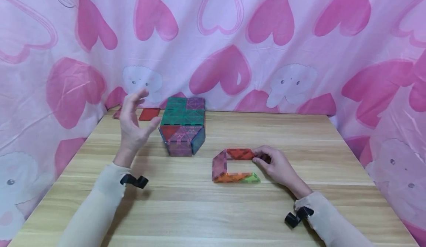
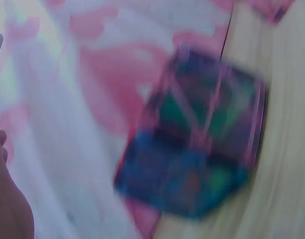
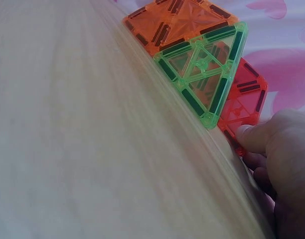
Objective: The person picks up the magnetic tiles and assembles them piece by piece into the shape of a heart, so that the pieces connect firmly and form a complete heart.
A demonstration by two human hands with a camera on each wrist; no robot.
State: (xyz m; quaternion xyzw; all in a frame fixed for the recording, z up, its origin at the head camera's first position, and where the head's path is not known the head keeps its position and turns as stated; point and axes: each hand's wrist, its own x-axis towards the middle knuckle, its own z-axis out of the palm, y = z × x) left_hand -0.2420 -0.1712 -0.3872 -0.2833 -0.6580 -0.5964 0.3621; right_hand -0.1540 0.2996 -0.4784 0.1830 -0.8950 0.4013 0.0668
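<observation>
My right hand (image 1: 274, 163) pinches the end of a red magnetic tile piece (image 1: 239, 154), thumb in front. This red piece stands on edge as the back wall of a small three-sided shape. A pinkish-purple tile (image 1: 219, 165) forms its left side. Orange tiles (image 1: 229, 177) and a green triangle tile (image 3: 200, 74) make the front wall; the right side is open. My left hand (image 1: 133, 127) is raised with fingers apart, holding nothing. It is just left of a larger block of magnetic tiles (image 1: 183, 117), green and purple on top, blurred in the left wrist view.
Near the back edge of the wooden table (image 1: 186, 210), a loose red square tile (image 1: 149, 114) lies behind the left hand, beside a pinkish tile (image 1: 117, 114). A pink curtain with hearts (image 1: 219, 69) hangs behind and along both sides.
</observation>
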